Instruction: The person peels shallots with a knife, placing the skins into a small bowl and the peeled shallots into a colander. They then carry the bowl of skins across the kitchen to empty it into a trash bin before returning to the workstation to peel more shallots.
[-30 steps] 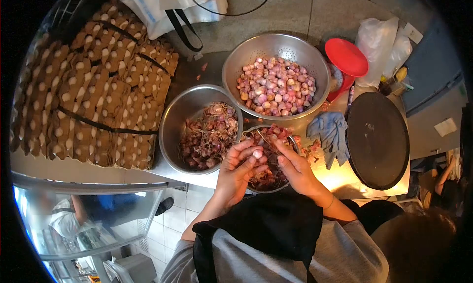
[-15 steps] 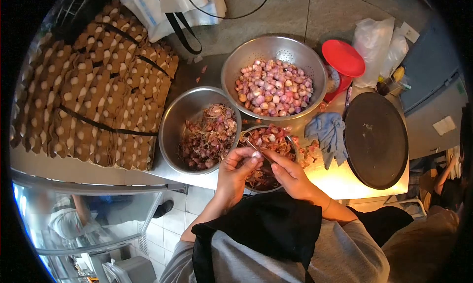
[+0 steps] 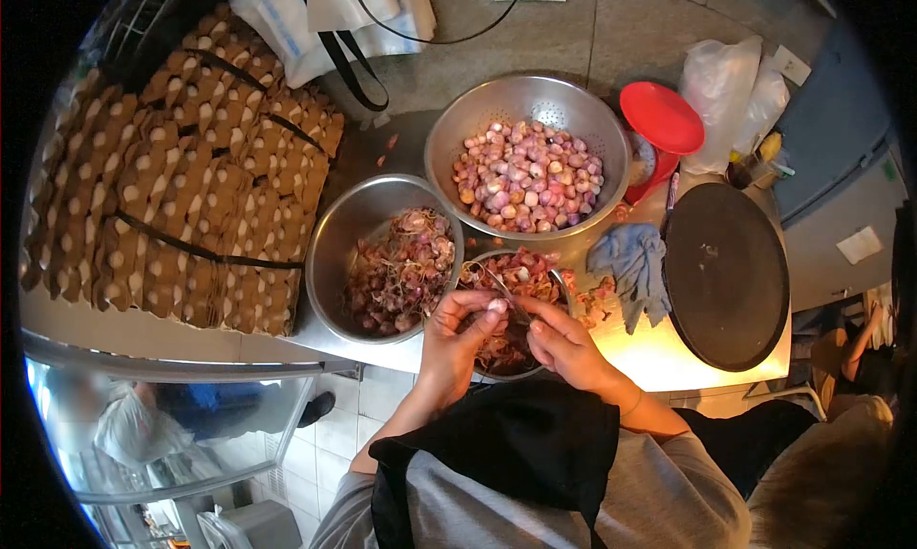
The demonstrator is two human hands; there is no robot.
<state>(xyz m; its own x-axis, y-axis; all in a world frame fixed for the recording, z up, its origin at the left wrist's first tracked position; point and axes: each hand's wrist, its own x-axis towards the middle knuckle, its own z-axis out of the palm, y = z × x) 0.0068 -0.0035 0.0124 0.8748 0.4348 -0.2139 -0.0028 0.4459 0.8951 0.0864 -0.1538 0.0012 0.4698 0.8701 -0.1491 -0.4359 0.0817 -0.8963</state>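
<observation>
My left hand (image 3: 453, 337) is closed, pinching a small peeled-looking shallot (image 3: 498, 305) between thumb and fingers. In my right hand (image 3: 565, 344) is a small knife (image 3: 501, 286), its blade pointing up and left beside the shallot. Both hands are over a metal bowl (image 3: 570, 305) of reddish shallot skins (image 3: 528, 271). Left of it, a larger steel bowl (image 3: 323, 253) holds unpeeled shallots with roots and dry skins (image 3: 401, 277). Behind, a steel colander (image 3: 611, 138) contains many peeled pink shallots (image 3: 530, 178).
Stacked egg trays (image 3: 191, 186) stand at left. A blue cloth or glove (image 3: 630, 262), a dark round pan (image 3: 728, 277) and a red kitchen scale (image 3: 663, 119) are at right. Loose skins (image 3: 597, 299) lie on the counter. A person's arm (image 3: 864, 339) shows at far right.
The knife blade has tilted slightly by the shallot, and my right hand has shifted a little. The camera view has moved slightly. At lower left, a person seen through the glass has moved.
</observation>
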